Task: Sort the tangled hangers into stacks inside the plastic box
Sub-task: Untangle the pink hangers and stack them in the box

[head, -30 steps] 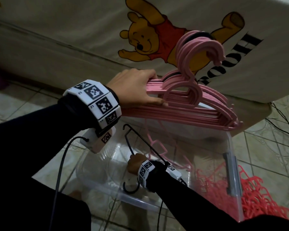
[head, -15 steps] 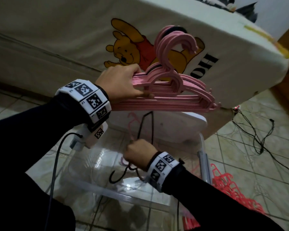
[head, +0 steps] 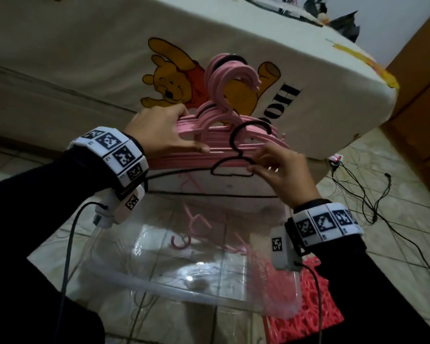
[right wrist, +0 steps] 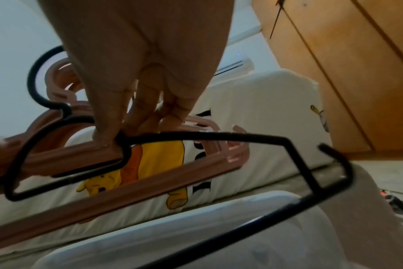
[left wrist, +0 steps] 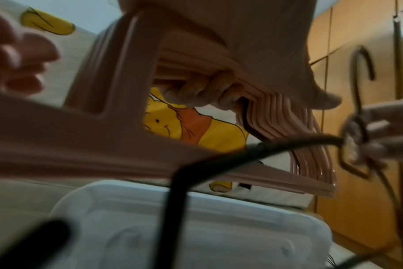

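My left hand (head: 159,131) grips a thick stack of pink hangers (head: 224,135) above the clear plastic box (head: 159,289), hooks pointing up; in the left wrist view its fingers (left wrist: 203,91) curl round the pink stack (left wrist: 276,131). My right hand (head: 278,167) pinches a thin black hanger (head: 236,155) near its neck and holds it upright against the front of the pink stack. In the right wrist view the fingertips (right wrist: 108,134) pinch the black hanger (right wrist: 196,135) where its shoulder starts. A few loose pink hangers (head: 199,227) lie inside the box.
A mattress with a yellow bear print (head: 179,85) stands on edge just behind the box. A pile of red hangers (head: 315,301) lies on the tiled floor right of the box. Black cables (head: 368,194) trail across the floor at the right. Wooden cabinets (head: 422,83) stand at the far right.
My right hand has lifted the black hanger out of the box and turned it hook-up in front of the pink stack. The left hand keeps its hold on the pink stack.
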